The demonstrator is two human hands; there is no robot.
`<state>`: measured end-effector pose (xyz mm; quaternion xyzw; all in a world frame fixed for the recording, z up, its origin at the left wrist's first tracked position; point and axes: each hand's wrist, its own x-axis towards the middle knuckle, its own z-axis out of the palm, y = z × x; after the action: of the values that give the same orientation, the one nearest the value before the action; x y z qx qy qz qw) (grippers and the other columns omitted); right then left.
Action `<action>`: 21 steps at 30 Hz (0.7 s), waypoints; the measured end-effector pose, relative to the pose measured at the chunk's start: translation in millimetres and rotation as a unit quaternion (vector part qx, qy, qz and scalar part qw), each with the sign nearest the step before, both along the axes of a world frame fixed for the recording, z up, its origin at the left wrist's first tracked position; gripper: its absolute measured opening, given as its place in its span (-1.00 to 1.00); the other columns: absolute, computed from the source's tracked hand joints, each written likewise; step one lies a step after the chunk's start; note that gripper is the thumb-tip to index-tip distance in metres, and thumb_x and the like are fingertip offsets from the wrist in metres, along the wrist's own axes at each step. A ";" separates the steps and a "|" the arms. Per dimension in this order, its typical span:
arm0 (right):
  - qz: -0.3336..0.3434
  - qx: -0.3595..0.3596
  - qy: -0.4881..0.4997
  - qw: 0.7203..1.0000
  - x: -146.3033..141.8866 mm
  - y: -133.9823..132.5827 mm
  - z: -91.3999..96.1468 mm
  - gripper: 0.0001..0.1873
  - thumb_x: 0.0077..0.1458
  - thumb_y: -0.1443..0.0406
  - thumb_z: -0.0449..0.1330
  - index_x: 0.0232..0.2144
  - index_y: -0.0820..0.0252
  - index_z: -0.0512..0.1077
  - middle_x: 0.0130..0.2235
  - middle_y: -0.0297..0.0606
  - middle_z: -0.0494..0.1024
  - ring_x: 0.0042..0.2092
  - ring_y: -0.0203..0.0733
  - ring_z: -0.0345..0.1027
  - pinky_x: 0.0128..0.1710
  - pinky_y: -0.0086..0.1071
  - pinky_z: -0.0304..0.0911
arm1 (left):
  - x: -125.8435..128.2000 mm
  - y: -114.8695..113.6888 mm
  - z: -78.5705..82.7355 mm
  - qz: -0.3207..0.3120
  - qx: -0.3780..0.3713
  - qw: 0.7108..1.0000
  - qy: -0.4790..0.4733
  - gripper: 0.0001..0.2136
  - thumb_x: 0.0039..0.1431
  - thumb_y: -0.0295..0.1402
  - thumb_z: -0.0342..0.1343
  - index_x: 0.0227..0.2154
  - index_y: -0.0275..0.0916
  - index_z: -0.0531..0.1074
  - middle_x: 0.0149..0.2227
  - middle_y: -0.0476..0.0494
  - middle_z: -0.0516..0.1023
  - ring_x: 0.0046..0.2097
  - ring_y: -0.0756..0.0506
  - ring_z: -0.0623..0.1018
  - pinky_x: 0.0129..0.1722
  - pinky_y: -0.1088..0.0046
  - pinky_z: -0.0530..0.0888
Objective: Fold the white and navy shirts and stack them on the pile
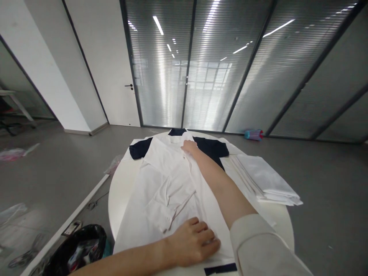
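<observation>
A white shirt with dark navy sleeves and collar lies spread flat on a round white table. My left hand rests on the shirt's near hem, fingers curled and pressed down on the cloth. My right hand reaches far across and lies on the fabric just below the collar, fingers pressed against the cloth. A loose white fold of cloth sits in the shirt's middle.
A stack of folded white garments lies on the table's right side. A black bag sits on the grey floor at the lower left, beside a white strip. A blue and pink object lies by the glass wall.
</observation>
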<state>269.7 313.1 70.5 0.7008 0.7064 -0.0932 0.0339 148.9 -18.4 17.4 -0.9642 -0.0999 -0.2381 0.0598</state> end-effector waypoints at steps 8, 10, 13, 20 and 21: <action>-0.022 0.003 0.015 1.000 5.0 23.2 -19.5 -0.48 0.27 0.02 0.15 0.12 0.26 0.38 0.12 -0.05 0.47 0.08 -0.03 0.40 0.06 -0.05 0.33 | -7.5 -4.9 10.8 0.002 -0.042 0.996 -0.077 -0.87 0.40 -0.42 -0.03 -0.18 -0.27 0.41 -0.39 -0.09 0.44 -0.34 -0.05 0.40 -0.39 0.36 0.24; -0.029 0.012 0.020 0.999 5.3 26.7 -21.1 -0.49 0.28 0.03 0.14 0.11 0.26 0.38 0.11 -0.05 0.46 0.07 -0.04 0.41 0.05 -0.06 0.33 | -6.6 -4.7 5.8 -0.004 -0.043 0.997 -0.060 -0.89 0.39 -0.41 -0.01 -0.21 -0.27 0.41 -0.39 -0.08 0.43 -0.35 -0.05 0.39 -0.39 0.36 0.23; -0.050 0.038 0.020 0.998 5.4 29.2 -22.9 -0.50 0.31 0.04 0.11 0.12 0.27 0.37 0.11 -0.03 0.46 0.08 -0.02 0.40 0.06 -0.06 0.32 | -2.4 -4.3 -6.2 -0.009 -0.045 0.999 -0.028 -0.91 0.37 -0.37 0.04 -0.25 -0.26 0.40 -0.38 -0.07 0.42 -0.35 -0.05 0.39 -0.38 0.36 0.24; -0.078 0.122 0.002 0.989 -6.2 36.8 -33.4 -0.52 0.36 0.25 -0.03 0.21 0.41 0.27 0.16 0.25 0.37 0.16 0.09 0.33 0.05 -0.12 0.23 | 8.0 -0.7 -28.8 -0.013 -0.043 0.999 -0.009 -0.84 0.37 -0.31 0.06 -0.32 -0.25 0.41 -0.40 -0.07 0.41 -0.34 -0.04 0.43 -0.44 0.37 0.20; -0.076 0.132 -0.001 0.988 -8.4 38.7 -35.1 -0.52 0.36 0.26 -0.03 0.21 0.41 0.27 0.18 0.25 0.35 0.17 0.09 0.31 0.07 -0.11 0.22 | 9.0 0.3 -30.8 -0.015 -0.042 0.999 -0.004 -0.83 0.38 -0.30 0.05 -0.32 -0.25 0.41 -0.41 -0.06 0.40 -0.35 -0.04 0.43 -0.45 0.37 0.18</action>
<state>261.3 351.8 35.4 0.7507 0.6574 -0.0011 -0.0652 157.9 -18.1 -13.4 -0.9663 -0.0959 -0.2385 0.0154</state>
